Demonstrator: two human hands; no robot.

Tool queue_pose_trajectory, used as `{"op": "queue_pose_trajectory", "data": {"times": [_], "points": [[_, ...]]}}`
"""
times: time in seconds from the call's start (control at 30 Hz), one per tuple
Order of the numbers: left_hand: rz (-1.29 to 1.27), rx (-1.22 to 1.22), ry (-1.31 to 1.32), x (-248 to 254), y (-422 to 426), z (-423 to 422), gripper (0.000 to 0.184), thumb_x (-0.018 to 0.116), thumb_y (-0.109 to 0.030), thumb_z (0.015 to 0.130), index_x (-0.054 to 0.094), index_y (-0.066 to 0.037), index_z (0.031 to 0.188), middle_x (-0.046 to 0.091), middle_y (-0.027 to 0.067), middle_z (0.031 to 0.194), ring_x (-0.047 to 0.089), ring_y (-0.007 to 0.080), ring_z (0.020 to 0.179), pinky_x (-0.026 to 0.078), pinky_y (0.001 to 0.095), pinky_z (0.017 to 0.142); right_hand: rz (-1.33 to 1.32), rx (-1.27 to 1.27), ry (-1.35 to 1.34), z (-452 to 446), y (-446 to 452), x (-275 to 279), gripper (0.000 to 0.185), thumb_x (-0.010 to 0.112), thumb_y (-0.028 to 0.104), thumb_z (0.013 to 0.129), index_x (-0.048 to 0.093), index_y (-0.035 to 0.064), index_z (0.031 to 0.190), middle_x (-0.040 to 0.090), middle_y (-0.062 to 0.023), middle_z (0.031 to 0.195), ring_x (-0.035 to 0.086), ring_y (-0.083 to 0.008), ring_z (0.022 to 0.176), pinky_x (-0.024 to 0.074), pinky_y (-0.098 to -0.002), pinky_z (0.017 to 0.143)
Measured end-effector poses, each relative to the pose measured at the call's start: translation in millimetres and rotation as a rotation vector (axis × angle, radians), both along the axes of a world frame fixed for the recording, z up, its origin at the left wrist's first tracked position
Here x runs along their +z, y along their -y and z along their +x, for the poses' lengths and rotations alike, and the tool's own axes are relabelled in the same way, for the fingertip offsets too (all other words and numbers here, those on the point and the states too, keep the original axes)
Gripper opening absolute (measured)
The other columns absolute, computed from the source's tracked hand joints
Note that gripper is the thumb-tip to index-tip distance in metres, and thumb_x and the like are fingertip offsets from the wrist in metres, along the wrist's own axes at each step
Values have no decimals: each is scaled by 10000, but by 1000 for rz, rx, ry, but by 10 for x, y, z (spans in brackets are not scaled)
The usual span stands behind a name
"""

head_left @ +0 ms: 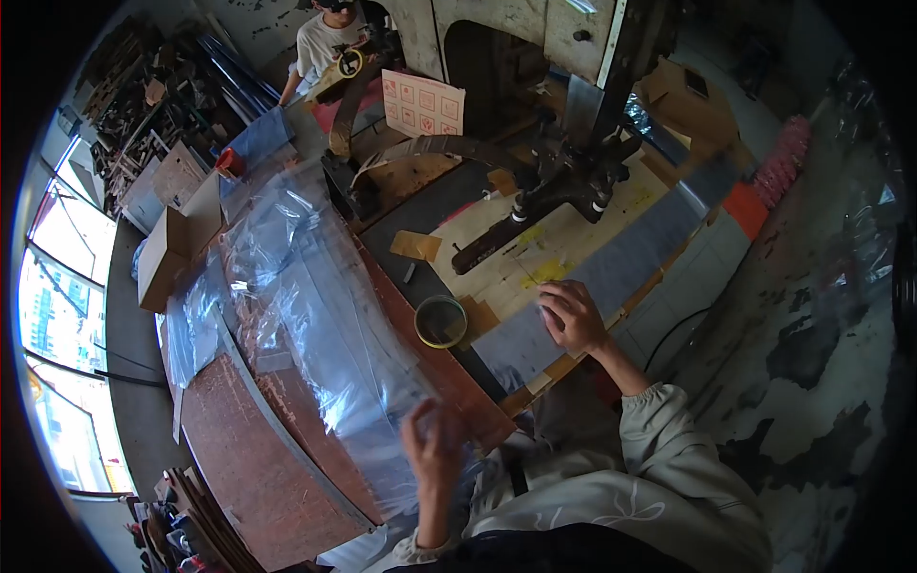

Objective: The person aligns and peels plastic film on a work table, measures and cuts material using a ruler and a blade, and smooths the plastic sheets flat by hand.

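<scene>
My right hand [571, 320] is over the grey strip [611, 272] along the near side of the machine's bed. Its fingers are curled together, and whatever may be between them is hidden. Motion blurs my left hand [433, 447], which is raised at the near edge of a pile of clear plastic bags [320, 286]; its finger positions are unclear. Between my two hands, a roll of tape [440, 322] lies on the corner of the bed. Pale board with yellow marks [535, 253] covers the bed beyond my right hand.
A dark machine head [573, 177] hangs over the bed. Brown tape pieces [415, 245] and a printed card [422, 103] are nearby. An open cardboard box [177, 244] stands at the left. Another person [325, 43] is behind the machine. A pink bundle [781, 158] lies right.
</scene>
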State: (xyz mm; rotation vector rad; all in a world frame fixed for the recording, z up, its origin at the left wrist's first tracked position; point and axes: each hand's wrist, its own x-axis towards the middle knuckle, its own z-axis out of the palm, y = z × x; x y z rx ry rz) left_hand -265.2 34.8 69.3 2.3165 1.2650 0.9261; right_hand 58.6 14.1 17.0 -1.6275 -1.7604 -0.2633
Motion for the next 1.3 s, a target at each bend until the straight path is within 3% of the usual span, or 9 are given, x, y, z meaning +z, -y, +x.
{"op": "queue_pose_trajectory", "data": {"times": [0.07,0.1,0.3,0.4,0.53,0.63,0.73,0.9,1.3], "points": [[-111,-426,86,-304,96,284,302,758,-83,757,689,-93,1050,595,145,1177,583,336,1059,479,434,897,16,9,-15,18,-4,-19,213,635,32,753,605,62,961,626,-89,1075,598,-272,1017,439,-431,926],[89,-480,-99,17,162,526,356,770,-104,738,672,-76,1080,585,159,1190,557,340,1088,446,462,937,17,16,-21,37,-10,-77,219,629,20,735,592,61,947,625,-89,1049,599,-274,1001,442,-432,915],[-119,-423,209,-446,304,1091,604,783,-51,723,480,-13,1244,470,252,1303,508,403,1129,423,510,971,59,-51,41,35,10,-64,211,593,-11,655,574,68,850,591,-70,894,589,-273,931,435,-445,878],[16,-293,316,-428,299,1118,750,812,-47,684,367,25,1283,437,293,1321,496,430,1144,441,495,972,64,-80,41,48,16,-96,139,579,-6,678,560,76,789,567,-58,837,589,-255,882,421,-445,909],[-174,-351,137,-562,344,1125,922,835,-139,693,241,20,1380,373,291,1422,394,457,1324,396,498,1055,76,-93,-1,82,-12,-118,117,564,-8,705,536,85,769,554,-48,787,598,-235,828,410,-444,945],[-82,-431,-14,-567,371,1123,1006,849,-187,677,203,12,1423,352,282,1454,361,446,1366,366,510,1077,79,-106,-44,66,-6,-166,114,554,-12,717,519,88,761,552,-44,756,603,-231,809,401,-443,962],[80,-458,-141,-604,359,1094,1001,822,-172,701,176,-4,1448,369,265,1455,376,420,1364,359,501,1085,84,-106,-69,82,-8,-150,108,557,-9,726,515,84,763,555,-56,746,599,-246,803,409,-432,951],[55,-378,-226,-613,367,1138,708,696,-80,751,383,2,1381,412,210,1456,396,368,1366,384,476,1051,98,-91,-81,78,-15,-147,93,577,6,733,520,72,765,558,-88,752,589,-286,799,440,-427,876],[-10,-355,-160,-591,380,1136,718,738,-128,791,353,1,1384,444,197,1447,439,350,1349,414,464,1048,55,-91,-79,79,-22,-79,108,597,1,714,525,68,759,557,-80,761,589,-285,806,443,-424,804]]}}
